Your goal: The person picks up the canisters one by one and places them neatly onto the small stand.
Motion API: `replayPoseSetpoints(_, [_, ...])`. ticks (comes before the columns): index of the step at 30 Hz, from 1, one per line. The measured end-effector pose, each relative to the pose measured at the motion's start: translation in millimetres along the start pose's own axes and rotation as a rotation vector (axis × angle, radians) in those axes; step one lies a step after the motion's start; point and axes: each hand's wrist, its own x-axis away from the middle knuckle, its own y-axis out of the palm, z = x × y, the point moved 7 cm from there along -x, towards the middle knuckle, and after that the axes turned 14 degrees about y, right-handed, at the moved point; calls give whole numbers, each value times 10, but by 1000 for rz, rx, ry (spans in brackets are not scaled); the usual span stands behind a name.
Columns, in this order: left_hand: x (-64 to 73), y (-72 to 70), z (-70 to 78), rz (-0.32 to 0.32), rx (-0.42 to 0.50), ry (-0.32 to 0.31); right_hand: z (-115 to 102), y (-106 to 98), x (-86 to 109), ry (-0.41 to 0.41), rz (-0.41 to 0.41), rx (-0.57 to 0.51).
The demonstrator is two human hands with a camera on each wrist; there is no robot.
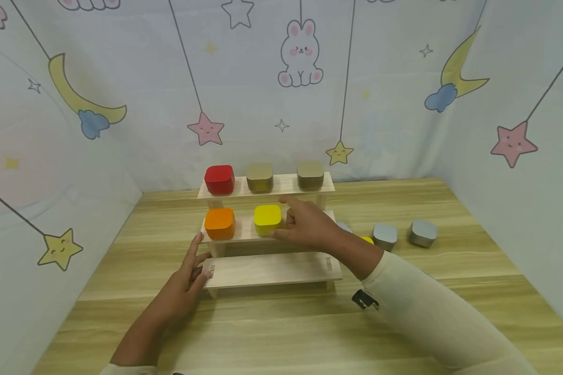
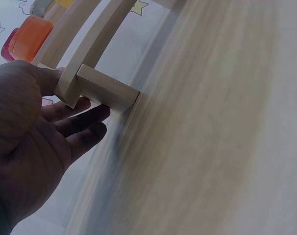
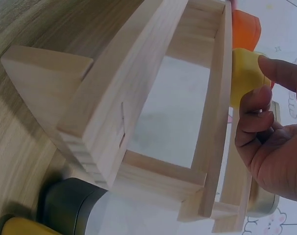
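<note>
A three-step wooden rack (image 1: 272, 271) stands on the table. My left hand (image 1: 185, 289) holds its left end, thumb at the lowest board and index finger reaching up to the middle board's end. In the left wrist view several fingers (image 2: 87, 134) lie under the board, beside the leg. My right hand (image 1: 311, 226) is at a yellow rounded-square tin (image 1: 267, 220) on the middle step, thumb at its front corner, index finger stretched out by its back corner. An orange tin (image 1: 220, 224) sits left of it. The top step bears a red tin (image 1: 220, 180) and two gold tins (image 1: 260, 177).
Right of the rack, silver-lidded tins (image 1: 384, 236) stand on the wood-grain table (image 1: 272, 333), another silver-lidded tin (image 1: 422, 233) further right. A yellow piece (image 1: 368, 240) shows partly behind my right forearm. A printed cloth (image 1: 159, 78) hangs behind. A black clip-like thing (image 1: 365, 299) is by the sleeve.
</note>
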Motion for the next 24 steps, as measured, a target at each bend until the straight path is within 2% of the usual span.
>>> replayPoseSetpoints(8, [8, 16, -35, -5, -17, -16, 120, -195, 107, -38, 69, -17])
replayPoseSetpoints(17, [20, 2, -12, -1, -8, -7, 265, -406, 322, -43, 76, -102])
replayPoseSetpoints(24, [13, -2, 1, 0, -8, -11, 490, -396, 428, -58, 10, -244])
